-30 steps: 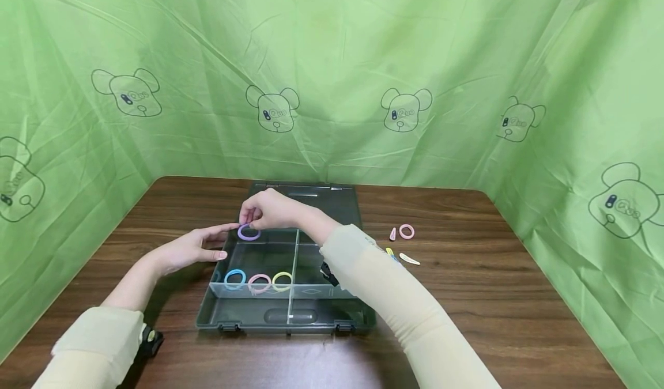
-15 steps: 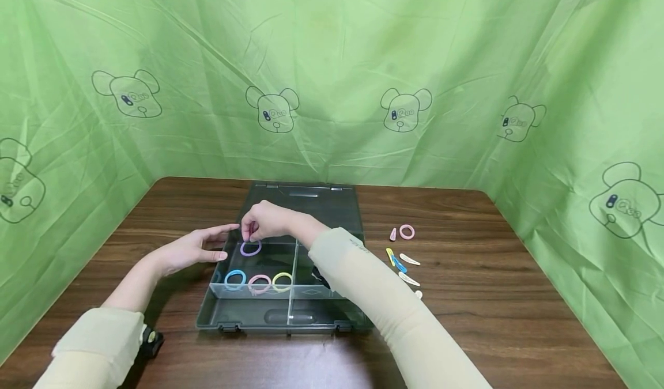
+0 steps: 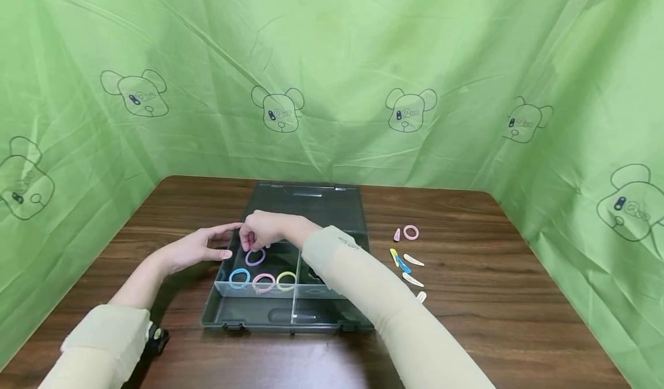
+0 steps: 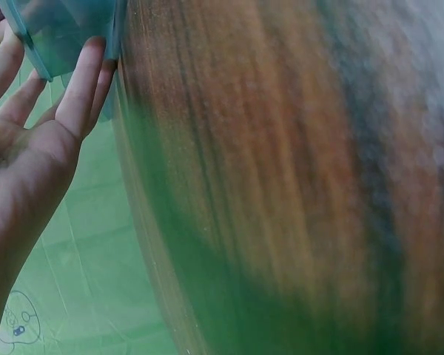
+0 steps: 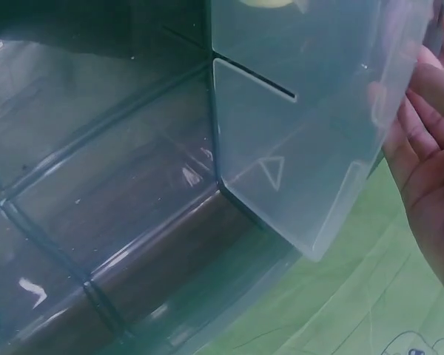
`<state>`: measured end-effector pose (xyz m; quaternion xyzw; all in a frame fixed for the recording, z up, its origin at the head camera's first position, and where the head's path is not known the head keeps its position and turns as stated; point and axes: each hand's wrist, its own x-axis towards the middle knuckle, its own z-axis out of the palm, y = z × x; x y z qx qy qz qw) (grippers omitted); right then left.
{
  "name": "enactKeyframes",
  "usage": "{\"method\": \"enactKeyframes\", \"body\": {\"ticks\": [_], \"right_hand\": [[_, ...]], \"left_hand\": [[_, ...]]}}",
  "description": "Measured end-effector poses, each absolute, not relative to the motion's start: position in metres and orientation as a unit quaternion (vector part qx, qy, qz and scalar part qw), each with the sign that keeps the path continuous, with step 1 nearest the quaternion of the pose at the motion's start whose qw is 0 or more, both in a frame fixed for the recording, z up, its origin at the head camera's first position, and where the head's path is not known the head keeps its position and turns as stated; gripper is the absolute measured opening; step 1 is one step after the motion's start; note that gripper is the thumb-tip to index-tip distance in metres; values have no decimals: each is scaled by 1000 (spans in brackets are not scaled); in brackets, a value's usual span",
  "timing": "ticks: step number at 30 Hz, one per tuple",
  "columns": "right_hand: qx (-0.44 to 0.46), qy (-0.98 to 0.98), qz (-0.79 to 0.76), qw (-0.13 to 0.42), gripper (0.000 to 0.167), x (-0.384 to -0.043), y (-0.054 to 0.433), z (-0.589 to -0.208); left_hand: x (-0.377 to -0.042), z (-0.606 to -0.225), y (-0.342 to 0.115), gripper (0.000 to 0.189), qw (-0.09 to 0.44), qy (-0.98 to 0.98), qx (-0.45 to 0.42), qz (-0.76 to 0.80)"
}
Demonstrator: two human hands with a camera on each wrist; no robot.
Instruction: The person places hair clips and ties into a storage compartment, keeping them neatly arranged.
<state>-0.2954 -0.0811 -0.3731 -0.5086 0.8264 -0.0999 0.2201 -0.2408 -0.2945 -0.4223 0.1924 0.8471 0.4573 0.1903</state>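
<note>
In the head view, my right hand [image 3: 264, 230] reaches into the back-left compartment of a dark see-through divider box [image 3: 249, 314]. Its fingertips pinch the far edge of a purple hair tie [image 3: 255, 257]. Blue [image 3: 239, 278], pink [image 3: 264, 283] and yellow [image 3: 286, 281] hair ties sit in a row along the same compartment's front divider. My left hand [image 3: 194, 248] touches the box's left wall with thumb and index finger spread. The left wrist view shows this hand's [image 4: 44, 140] fingers against the box wall. A clear divider [image 5: 281, 148] partly covers the right hand in the right wrist view.
The box's lid [image 3: 311, 204] lies folded back behind it. On the table [image 3: 493, 297], right of the box, are a pink hair tie [image 3: 411, 232], a pink hair clip [image 3: 397, 235], and yellow [image 3: 393, 256], blue [image 3: 403, 265] and several white clips [image 3: 413, 279]. Green cloth [image 3: 332, 60] surrounds the table.
My right hand has brought the purple hair tie from the compartment's back-left corner toward the front, nearer the other hair ties. The left hand stays at the box wall. The head view has shifted slightly.
</note>
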Motion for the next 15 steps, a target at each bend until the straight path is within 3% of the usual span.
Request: {"method": "enactKeyframes", "body": {"ticks": [15], "right_hand": [[-520,832,-31,192,9,-294,-97,-381]], "left_hand": [[-239,-420,-294,74,195,841,195,465]]}}
